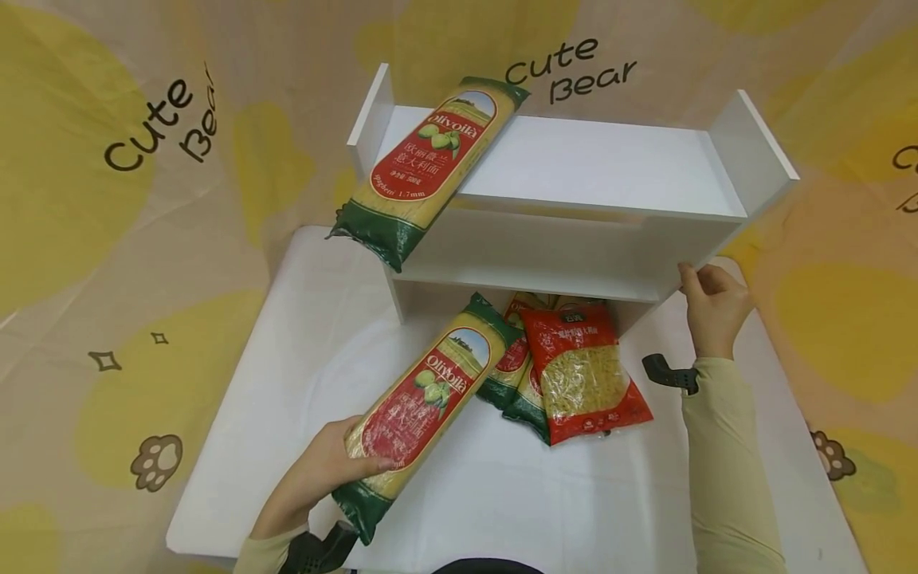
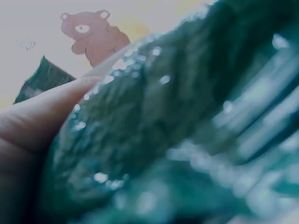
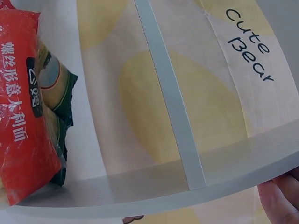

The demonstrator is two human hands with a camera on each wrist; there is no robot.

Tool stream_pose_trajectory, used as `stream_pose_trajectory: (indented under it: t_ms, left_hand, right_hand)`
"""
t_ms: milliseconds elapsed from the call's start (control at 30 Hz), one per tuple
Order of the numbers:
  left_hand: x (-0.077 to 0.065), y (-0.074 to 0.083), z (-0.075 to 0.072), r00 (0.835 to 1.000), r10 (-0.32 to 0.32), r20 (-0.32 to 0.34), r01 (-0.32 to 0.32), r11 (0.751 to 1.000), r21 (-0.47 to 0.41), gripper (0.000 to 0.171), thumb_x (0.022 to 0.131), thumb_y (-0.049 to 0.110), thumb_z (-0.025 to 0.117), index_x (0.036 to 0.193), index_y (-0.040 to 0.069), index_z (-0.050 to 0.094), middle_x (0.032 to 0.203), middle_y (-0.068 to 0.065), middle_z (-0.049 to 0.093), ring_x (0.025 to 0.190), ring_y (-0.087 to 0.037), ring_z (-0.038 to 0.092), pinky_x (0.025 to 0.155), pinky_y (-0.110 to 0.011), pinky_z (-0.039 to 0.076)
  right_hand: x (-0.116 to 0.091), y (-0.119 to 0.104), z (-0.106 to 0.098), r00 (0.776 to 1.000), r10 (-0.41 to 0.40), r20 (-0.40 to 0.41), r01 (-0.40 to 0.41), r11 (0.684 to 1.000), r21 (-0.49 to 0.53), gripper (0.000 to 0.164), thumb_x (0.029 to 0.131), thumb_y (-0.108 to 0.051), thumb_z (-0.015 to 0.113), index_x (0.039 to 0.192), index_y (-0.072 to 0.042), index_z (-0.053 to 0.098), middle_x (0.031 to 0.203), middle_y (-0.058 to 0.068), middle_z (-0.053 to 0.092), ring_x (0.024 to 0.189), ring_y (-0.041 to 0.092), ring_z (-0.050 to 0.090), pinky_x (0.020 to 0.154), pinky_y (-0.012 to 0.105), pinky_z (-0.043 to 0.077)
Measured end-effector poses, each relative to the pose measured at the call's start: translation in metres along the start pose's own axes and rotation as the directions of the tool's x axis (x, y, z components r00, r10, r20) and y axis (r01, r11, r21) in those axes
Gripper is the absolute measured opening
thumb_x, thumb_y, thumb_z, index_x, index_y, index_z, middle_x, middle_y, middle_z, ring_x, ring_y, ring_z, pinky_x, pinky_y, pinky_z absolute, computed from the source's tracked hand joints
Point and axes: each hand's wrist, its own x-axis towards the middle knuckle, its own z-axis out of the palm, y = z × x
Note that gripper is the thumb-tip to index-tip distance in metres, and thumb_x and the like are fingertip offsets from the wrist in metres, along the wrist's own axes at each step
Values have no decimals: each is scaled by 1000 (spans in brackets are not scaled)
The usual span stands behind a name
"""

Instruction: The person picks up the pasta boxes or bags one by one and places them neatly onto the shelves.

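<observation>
My left hand (image 1: 323, 470) holds a spaghetti packet (image 1: 430, 391) by its lower end, with the thumb across the front. The packet's green wrapping (image 2: 140, 121) fills most of the left wrist view, blurred. At the right, my right hand (image 1: 717, 311) pinches the edge of the white shelf unit's (image 1: 595, 163) side panel; its fingertips also show at the right wrist view's lower right corner. A second spaghetti packet (image 1: 433, 155) lies slanted across the left end of the upper board, its lower end overhanging the front.
Under the shelf, a red pasta bag (image 1: 584, 375) leans on more spaghetti packets (image 1: 512, 359), partly hidden. A white table (image 1: 287, 383) carries the unit. Patterned cloth (image 1: 179, 263) hangs behind and around it. The middle board (image 3: 170, 93) crosses the right wrist view.
</observation>
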Motion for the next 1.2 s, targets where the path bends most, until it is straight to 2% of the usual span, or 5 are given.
stream_pose_trajectory:
  t_ms: [200, 367, 733, 967, 1200]
  left_hand:
    - [-6, 10, 3, 999, 31, 17, -32, 999, 29, 62, 78, 25, 76, 120, -13, 51, 98, -13, 64, 79, -23, 61, 66, -32, 55]
    - [-11, 19, 4, 999, 32, 31, -33, 999, 30, 63, 78, 25, 76, 122, -12, 50, 100, -13, 64, 82, -25, 60, 67, -32, 55]
    - [-22, 41, 8, 997, 70, 14, -71, 996, 51, 61, 76, 26, 78, 118, -10, 52, 99, -12, 64, 78, -23, 61, 64, -33, 56]
    - [-29, 58, 9, 992, 129, 1, -129, 988, 82, 57, 76, 25, 78, 115, -9, 54, 95, -10, 65, 75, -17, 62, 60, -32, 56]
    - [-29, 68, 10, 976, 216, 15, -216, 976, 23, 54, 78, 22, 77, 114, -11, 53, 94, -14, 65, 75, -16, 64, 61, -34, 57]
  right_hand:
    - [1, 3, 0, 1000, -15, -8, 15, 1000, 20, 31, 88, -20, 67, 92, 10, 70, 70, -29, 56, 61, -9, 54, 63, 12, 42]
    - [3, 5, -1, 998, -59, -15, 60, 998, 7, 29, 88, -17, 67, 87, 12, 70, 64, -34, 52, 58, -12, 51, 59, 12, 40]
    - [1, 2, 0, 999, -36, -16, 36, 999, 36, 27, 87, -16, 68, 91, 10, 71, 69, -33, 56, 59, -11, 54, 62, 11, 42]
    - [1, 2, 0, 1000, -11, -1, 11, 999, 32, 28, 88, -21, 68, 96, 6, 73, 85, 0, 72, 62, -13, 58, 64, 10, 44]
    - [1, 3, -1, 999, -46, -13, 46, 999, 6, 29, 88, -20, 68, 91, 8, 72, 68, -32, 54, 59, -11, 53, 60, 11, 41]
